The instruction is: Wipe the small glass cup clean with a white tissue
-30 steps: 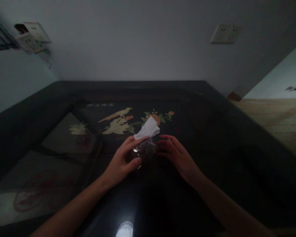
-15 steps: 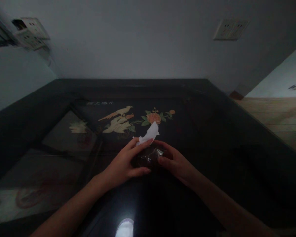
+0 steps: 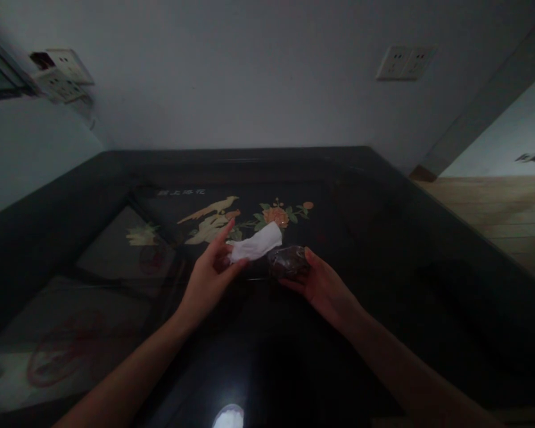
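My left hand [image 3: 214,261] grips a white tissue [image 3: 257,242] between its thumb and fingers, with the index finger raised. The tissue's free end points up and to the right. In my right hand [image 3: 323,284] is a dark, shiny, rounded object [image 3: 289,261], glassy or wrapped in clear film; its kind is too dim to make out. My right thumb lies on its right side and the fingers reach underneath. The tissue's end is close to the object's upper left. Both hands are over a glossy black table [image 3: 267,356].
A bird picture [image 3: 211,220] and a flower picture [image 3: 275,215] decorate the tabletop. Behind the table rises a pale wall with a double socket [image 3: 405,63] at right and more sockets [image 3: 65,77] at left. Wooden floor [image 3: 494,205] lies beyond the right edge.
My hands have moved apart. The left has drawn the tissue off the dark object, and the right has turned and lifted the object slightly to the right.
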The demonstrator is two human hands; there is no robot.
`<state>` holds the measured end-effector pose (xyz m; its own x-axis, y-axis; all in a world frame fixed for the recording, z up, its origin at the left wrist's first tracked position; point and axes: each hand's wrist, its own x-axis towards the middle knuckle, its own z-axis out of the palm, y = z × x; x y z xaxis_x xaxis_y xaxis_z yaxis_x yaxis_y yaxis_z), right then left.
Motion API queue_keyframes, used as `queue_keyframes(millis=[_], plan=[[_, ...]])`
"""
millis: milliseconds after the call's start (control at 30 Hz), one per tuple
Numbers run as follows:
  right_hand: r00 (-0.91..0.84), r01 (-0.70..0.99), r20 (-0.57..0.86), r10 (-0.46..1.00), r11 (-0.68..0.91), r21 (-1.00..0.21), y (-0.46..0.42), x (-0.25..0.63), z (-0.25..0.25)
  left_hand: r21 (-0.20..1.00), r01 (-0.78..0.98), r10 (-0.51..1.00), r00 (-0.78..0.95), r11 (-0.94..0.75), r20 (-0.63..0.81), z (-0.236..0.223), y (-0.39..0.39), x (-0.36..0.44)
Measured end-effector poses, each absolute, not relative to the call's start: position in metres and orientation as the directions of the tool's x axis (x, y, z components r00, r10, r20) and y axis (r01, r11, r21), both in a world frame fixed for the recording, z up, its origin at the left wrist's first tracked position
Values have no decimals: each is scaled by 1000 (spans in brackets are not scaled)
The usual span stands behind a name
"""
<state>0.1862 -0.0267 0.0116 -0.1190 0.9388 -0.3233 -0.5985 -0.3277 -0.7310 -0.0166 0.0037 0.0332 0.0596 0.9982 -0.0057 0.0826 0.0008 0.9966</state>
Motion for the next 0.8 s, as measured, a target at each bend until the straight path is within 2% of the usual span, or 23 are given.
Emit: queue_keyframes(millis=[100, 200, 333, 400, 533, 667, 800], plan=[[-112, -612, -318, 941, -318, -724, -27, 185, 11, 997, -34, 994, 92, 70, -66, 28, 7, -19], [-111, -621, -307, 945, -307, -721, -29, 183, 13, 997, 12, 988, 138, 72, -73, 24, 8, -20], [-108, -629, -302, 947, -300, -717, -30, 182, 14, 968, 188, 976, 170, -166, 134, 26, 6, -20], [-113, -632, -296, 949, -298, -715, -30, 182, 14, 954, 201, 966, 174, -223, 190, 28, 5, -20], [-114, -638, -291, 950, -294, -711, -30, 183, 14, 994, 84, 990, 127, -70, 59, 30, 2, -18], [-124, -640, -298, 946, -306, -705, -29, 183, 12, 998, 43, 999, 19, 47, -48, 22, -1, -16], [-160, -639, -264, 951, -304, -707, -31, 178, 9, 980, -165, 992, -25, 114, -120, 8, -8, -9]])
